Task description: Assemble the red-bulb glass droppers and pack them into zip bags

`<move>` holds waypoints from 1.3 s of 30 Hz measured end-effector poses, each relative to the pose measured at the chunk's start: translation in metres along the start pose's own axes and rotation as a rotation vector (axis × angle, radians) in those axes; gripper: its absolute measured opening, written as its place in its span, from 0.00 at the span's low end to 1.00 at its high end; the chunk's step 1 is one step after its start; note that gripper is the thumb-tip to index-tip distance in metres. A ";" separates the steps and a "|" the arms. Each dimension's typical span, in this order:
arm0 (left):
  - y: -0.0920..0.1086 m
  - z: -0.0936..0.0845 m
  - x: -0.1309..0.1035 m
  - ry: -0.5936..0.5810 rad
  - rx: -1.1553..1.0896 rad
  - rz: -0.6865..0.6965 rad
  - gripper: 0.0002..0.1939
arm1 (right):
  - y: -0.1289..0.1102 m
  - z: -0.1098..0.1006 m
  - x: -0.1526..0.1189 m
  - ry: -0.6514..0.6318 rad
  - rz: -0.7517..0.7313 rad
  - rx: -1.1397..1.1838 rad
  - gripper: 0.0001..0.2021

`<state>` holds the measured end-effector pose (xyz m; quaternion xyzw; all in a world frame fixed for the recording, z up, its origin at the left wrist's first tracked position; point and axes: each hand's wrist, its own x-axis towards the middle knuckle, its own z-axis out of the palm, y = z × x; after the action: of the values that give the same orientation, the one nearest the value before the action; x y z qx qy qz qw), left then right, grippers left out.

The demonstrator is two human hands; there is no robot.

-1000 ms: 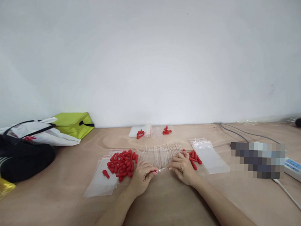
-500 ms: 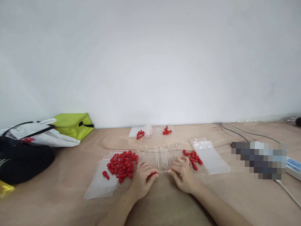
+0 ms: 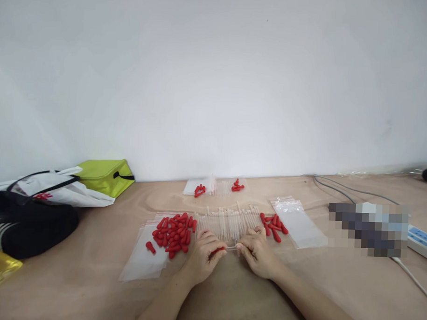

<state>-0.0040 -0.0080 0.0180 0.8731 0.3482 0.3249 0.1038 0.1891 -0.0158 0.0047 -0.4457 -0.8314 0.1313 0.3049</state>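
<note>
My left hand (image 3: 206,255) is closed on a red rubber bulb (image 3: 217,249), most of which its fingers cover. From the bulb's end a thin clear glass tube (image 3: 231,248) runs across to my right hand (image 3: 255,252), which pinches its other end. Whether the tube sits inside the bulb's mouth is hidden by the fingers. Just beyond both hands lies a row of clear glass tubes (image 3: 228,223), side by side. A pile of red bulbs (image 3: 176,233) lies left of my left hand, and a smaller group of red bulbs (image 3: 274,225) right of my right hand.
Clear zip bags (image 3: 140,265) lie under the left pile; more zip bags (image 3: 302,228) lie at right. Small bagged sets (image 3: 221,187) stand by the wall. A green bag (image 3: 104,177) and black cap (image 3: 39,231) are far left, a power strip (image 3: 421,237) and cables far right.
My right hand has moved slightly left, towards my left hand, and less of the glass tube shows between them. The piles have stayed as they were.
</note>
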 end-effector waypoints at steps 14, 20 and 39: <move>-0.016 0.005 -0.001 0.377 0.095 -0.091 0.18 | 0.004 0.009 0.003 0.353 -0.093 -0.299 0.12; -0.018 0.005 -0.001 0.416 0.122 -0.162 0.15 | 0.024 -0.001 0.004 0.591 0.346 -0.407 0.14; -0.013 0.006 0.001 0.341 0.340 -0.252 0.06 | 0.038 -0.007 0.002 0.441 0.579 -0.482 0.13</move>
<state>-0.0064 0.0022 0.0084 0.7605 0.5163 0.3885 -0.0647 0.2181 0.0074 -0.0074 -0.7362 -0.5940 -0.0848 0.3132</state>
